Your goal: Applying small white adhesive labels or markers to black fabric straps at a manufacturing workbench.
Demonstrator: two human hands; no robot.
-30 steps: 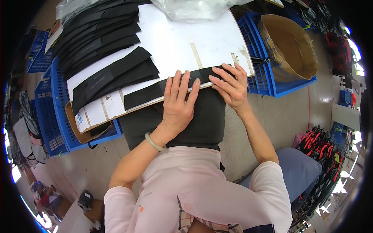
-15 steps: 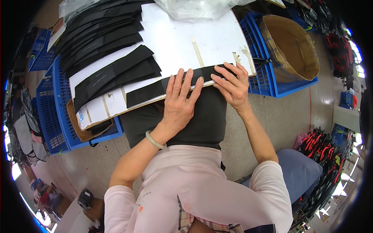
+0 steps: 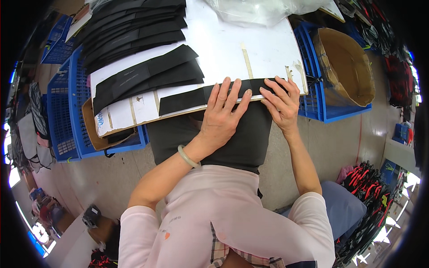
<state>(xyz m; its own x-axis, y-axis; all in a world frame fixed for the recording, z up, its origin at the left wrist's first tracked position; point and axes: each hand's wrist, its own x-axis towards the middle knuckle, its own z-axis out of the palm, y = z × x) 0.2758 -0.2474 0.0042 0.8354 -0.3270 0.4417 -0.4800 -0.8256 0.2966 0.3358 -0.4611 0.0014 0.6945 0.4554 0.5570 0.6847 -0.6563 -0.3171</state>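
A long black fabric strip (image 3: 187, 98) lies along the near edge of a white board (image 3: 263, 56). My left hand (image 3: 221, 116) lies flat on the strip's middle, fingers spread. My right hand (image 3: 281, 105) presses its right end at the board's edge, fingers apart. Neither hand grips anything. Further back on the board lies a small pile of folded black strips (image 3: 147, 76). A larger stack of black strips (image 3: 134, 27) sits at the far left. My lap is covered in dark cloth (image 3: 241, 143) under the board's edge.
Blue plastic crates (image 3: 67, 111) stand left under the board, another blue crate (image 3: 321, 98) at the right holds a brown cardboard bin (image 3: 346, 67). Clear plastic bags (image 3: 259, 9) lie at the board's far end. Red-and-black items (image 3: 366, 187) pile at the lower right on the concrete floor.
Both hands stay pressed on the strip; the left hand's fingers have slid slightly along it. Little else differs.
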